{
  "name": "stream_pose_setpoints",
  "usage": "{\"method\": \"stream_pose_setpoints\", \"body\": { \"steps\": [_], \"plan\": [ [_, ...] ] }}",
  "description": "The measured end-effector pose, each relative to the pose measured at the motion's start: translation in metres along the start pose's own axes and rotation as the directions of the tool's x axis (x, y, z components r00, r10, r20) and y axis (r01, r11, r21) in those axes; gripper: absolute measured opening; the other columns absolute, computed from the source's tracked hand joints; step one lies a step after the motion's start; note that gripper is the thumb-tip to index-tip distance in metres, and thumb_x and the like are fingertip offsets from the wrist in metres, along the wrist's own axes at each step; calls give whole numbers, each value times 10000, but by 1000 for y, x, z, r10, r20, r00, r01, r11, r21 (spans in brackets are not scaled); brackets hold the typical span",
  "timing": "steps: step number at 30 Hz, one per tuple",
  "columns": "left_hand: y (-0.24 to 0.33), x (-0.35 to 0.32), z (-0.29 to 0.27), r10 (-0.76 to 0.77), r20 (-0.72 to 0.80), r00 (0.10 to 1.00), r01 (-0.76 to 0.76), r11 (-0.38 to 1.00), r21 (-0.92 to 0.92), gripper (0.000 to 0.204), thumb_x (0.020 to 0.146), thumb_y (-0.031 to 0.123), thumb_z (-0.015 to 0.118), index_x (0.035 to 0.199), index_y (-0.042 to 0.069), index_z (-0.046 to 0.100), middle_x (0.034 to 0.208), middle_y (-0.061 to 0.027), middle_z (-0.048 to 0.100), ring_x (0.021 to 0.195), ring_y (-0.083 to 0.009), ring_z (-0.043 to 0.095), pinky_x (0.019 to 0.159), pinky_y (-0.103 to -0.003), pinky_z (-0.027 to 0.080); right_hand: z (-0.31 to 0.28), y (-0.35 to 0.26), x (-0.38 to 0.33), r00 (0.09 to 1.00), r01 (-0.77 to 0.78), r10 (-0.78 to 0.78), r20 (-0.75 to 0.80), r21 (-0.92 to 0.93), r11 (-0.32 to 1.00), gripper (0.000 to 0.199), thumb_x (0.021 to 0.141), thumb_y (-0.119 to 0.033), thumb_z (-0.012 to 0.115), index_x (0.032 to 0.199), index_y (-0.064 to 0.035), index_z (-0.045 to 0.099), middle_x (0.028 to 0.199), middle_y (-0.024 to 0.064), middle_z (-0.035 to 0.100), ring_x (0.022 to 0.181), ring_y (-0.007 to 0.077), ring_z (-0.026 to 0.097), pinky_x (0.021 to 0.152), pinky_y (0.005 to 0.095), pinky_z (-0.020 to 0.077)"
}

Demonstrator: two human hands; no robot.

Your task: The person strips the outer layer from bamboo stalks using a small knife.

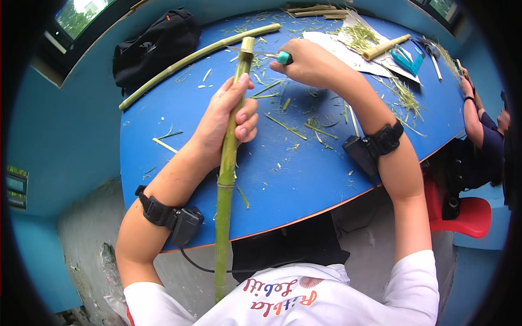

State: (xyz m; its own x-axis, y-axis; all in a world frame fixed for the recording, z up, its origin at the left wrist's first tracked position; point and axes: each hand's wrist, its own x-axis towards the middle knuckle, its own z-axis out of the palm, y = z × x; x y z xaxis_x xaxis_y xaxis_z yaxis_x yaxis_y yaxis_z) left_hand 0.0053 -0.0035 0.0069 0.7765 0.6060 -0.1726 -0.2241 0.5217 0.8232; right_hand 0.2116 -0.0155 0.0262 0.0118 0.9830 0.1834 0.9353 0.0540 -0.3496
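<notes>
A green bamboo stalk (224,201) runs from near my shirt up over the blue table (304,163), its far end pale and partly peeled. My left hand (228,111) is wrapped around it below that end, thumb pointing up along the stalk. In my right hand (310,61) is a knife with a teal handle (284,57). Its thin blade lies crosswise against the stalk, a little below the tip and beyond my left hand. Green shavings and thin strips (285,126) are scattered over the table around both hands.
A long bamboo pole (190,58) lies at the back left beside a black bag (157,49). At the back right, white paper (326,46) bears shavings, a short bamboo tube (386,47) and a teal tool (408,61). Another person's arm (472,108) is at the right edge, near a red chair (470,217).
</notes>
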Motion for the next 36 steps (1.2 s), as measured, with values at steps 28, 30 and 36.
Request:
{"method": "stream_pose_setpoints", "body": {
  "steps": [28, 30, 36],
  "plan": [
    [3, 1, -11, -18, 158, 987, 2, 995, 103, 166, 820, 135, 556, 888, 95, 410, 615, 29, 360, 448, -46, 355, 431, -200, 316, 10, -14, -23, 996, 90, -90, 0, 81, 993, 324, 806, -313, 628, 755, 6, 628, 691, 217, 604, 692, 396, 588, 633, 442, 463],
    [6, 0, -13, -38, 201, 979, 37, 999, 11, 149, 823, 162, 529, 878, 95, 409, 635, 20, 371, 476, -63, 383, 467, -214, 333, 9, -16, -20, 997, 80, -79, -22, 89, 993, 316, 802, -310, 630, 754, 3, 630, 692, 216, 605, 694, 395, 591, 633, 444, 464],
    [6, 1, -19, -31, 231, 972, 51, 995, -82, 165, 870, 257, 412, 873, 92, 402, 658, 3, 380, 509, -89, 418, 509, -238, 360, 19, -9, -15, 990, 139, -134, -41, 157, 978, 347, 837, -317, 613, 743, 16, 584, 631, 208, 550, 603, 382, 519, 561, 423, 410]
  ]
}}
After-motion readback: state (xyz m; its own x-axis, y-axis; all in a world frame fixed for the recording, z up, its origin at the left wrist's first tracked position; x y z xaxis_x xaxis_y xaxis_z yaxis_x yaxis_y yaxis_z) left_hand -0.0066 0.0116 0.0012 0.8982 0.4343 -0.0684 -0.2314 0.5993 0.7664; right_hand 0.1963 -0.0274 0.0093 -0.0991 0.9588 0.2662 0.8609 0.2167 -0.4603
